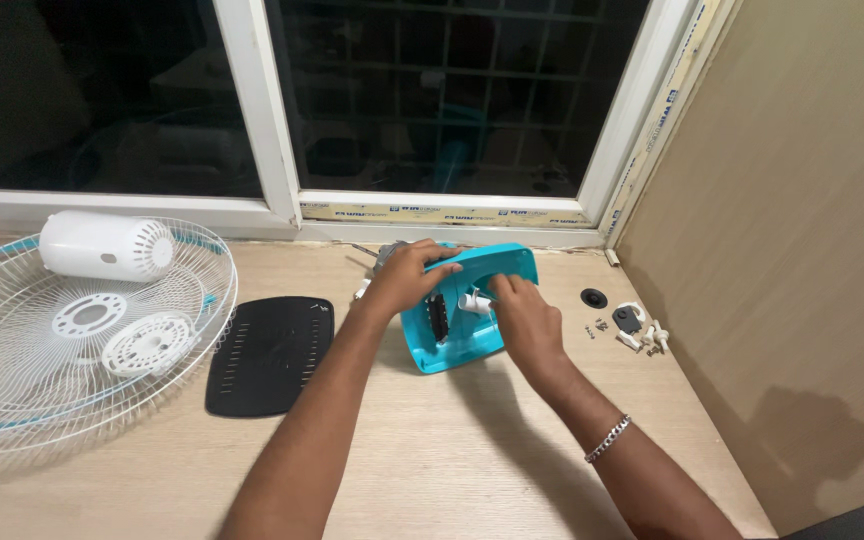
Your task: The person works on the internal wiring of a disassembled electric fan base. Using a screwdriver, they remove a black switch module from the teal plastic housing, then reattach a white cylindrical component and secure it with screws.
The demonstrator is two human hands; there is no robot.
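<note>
Both forearms cross the wooden bench (432,470) toward a teal fan housing (472,300) near the window. I see my left hand (407,278) gripping its upper edge, fingers curled over it. My right hand (524,318) pinches a small white part (474,303) inside. Black cover plate (270,355) and white fan grille (72,340) lie left; loose screws (597,325) right.

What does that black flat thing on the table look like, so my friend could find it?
Start at the big white wire fan guard on the table's left side. Just right of it, beside the person's left arm, lies the black panel. It is the only flat, dark, rounded rectangle there, with rows of slots.
</note>
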